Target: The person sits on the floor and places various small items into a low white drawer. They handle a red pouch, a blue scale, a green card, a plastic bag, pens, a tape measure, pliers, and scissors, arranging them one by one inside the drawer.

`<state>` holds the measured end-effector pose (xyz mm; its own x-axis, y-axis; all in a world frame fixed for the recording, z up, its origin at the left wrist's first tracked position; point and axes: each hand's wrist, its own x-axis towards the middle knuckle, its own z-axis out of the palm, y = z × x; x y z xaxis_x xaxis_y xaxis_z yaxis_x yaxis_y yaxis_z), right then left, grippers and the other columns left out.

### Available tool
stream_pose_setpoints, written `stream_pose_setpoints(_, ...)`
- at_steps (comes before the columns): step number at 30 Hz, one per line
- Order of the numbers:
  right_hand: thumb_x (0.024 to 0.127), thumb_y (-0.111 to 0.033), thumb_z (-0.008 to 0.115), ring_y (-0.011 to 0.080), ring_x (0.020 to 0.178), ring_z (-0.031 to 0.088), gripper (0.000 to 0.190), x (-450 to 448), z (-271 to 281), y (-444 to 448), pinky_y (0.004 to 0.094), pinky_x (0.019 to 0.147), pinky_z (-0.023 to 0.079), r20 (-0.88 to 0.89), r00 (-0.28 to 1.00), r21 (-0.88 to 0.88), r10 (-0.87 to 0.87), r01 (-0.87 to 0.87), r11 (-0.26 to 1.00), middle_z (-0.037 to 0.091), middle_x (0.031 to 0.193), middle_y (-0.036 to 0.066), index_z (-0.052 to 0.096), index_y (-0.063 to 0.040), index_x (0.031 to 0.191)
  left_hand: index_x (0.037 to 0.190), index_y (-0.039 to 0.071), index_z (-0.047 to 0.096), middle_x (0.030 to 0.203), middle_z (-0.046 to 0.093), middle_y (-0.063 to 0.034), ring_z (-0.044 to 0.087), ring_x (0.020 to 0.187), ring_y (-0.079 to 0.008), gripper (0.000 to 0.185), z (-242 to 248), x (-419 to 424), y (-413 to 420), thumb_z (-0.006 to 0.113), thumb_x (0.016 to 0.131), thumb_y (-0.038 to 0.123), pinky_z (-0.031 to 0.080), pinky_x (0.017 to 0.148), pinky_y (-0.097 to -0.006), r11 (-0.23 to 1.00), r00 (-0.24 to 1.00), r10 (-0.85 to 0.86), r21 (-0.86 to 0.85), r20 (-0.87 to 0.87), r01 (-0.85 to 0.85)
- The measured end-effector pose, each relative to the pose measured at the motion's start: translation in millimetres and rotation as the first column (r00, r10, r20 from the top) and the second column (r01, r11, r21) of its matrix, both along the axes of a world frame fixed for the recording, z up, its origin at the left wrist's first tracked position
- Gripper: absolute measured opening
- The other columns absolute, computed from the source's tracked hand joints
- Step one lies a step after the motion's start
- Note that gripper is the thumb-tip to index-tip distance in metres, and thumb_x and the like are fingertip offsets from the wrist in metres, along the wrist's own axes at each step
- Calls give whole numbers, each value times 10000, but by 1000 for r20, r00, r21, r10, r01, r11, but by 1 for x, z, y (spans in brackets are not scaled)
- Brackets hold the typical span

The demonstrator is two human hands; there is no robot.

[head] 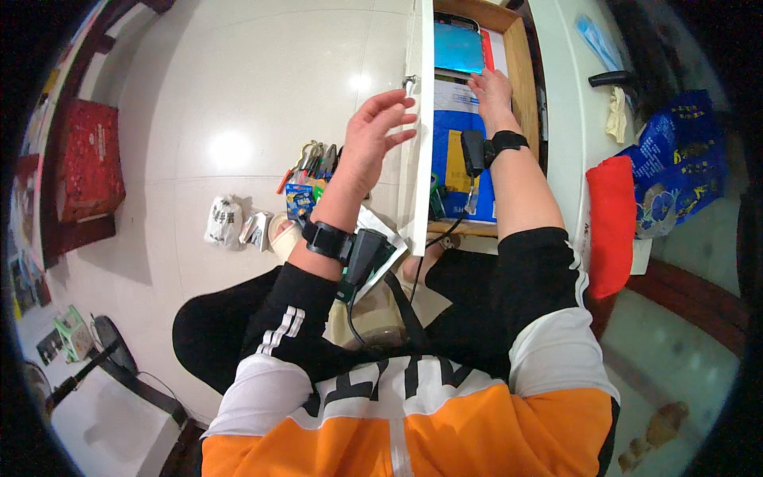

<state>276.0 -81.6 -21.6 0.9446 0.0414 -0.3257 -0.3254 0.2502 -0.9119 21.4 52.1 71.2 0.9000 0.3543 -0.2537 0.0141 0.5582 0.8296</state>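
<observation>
My left hand (381,128) hovers beside the white drawer front (425,155), fingers apart and nothing in them. Over the pulled-out wooden drawer (523,71), my right hand (493,94) has its fingertips at the lower right corner of a shiny blue flat item (458,47). Whether those fingers grip it cannot be seen. Below that item lies a blue-and-white package (450,119) with a yellow patch and printed writing. A red and white flat thing (490,50) shows at the blue item's right edge. A dark green object (438,200) sits at the drawer's near left.
On the tiled floor left of the drawer are pliers and other hand tools (313,158), a blue packet (300,201) and a white plastic bag (225,222). A red roll (611,226) and a blue bag (679,161) are at right. A red box (89,158) stands far left.
</observation>
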Motion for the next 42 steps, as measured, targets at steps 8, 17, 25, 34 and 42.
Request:
stream_pose_setpoints(8,878,-164,601,197,824,571,260,-73,123,68,333,706,481,244,941,313,236,-307,899,611,983,69,590,-43,1108,1194,7,531,1135,601,-133,602,981,-217,311,-39,-67,51,560,902,111,534,797,-339,876,869,478,-4,-127,-483)
stream_pose_setpoints(17,922,-188,558,177,902,564,244,-272,88,100,302,755,492,12,803,248,596,-579,776,620,1074,64,600,-81,1137,1074,59,562,800,585,-44,537,612,-126,239,-151,-147,70,557,836,86,423,481,-255,798,695,534,15,-481,-603)
stream_pose_setpoints(25,907,-183,577,127,768,548,258,-325,-44,68,275,638,474,-457,664,-109,592,-703,703,591,961,39,591,-76,1141,999,11,591,709,558,-48,492,513,-126,185,-215,-174,40,534,848,101,395,420,-261,727,490,577,138,-654,-672)
stream_pose_setpoints(34,944,-160,515,144,823,619,270,-327,-94,83,278,640,510,-321,621,-485,715,-756,439,619,1028,71,584,-28,1170,1110,-14,622,1083,639,-184,616,973,-276,328,-242,-179,51,558,824,132,475,850,-362,767,398,609,381,-686,-516)
stream_pose_setpoints(42,932,-166,530,148,826,636,278,-330,-103,78,271,652,516,-400,601,-323,692,-799,507,635,988,69,611,-2,1141,1036,8,659,827,654,-111,601,636,-169,256,-244,-194,51,524,823,50,482,547,-297,823,491,498,211,-715,-528)
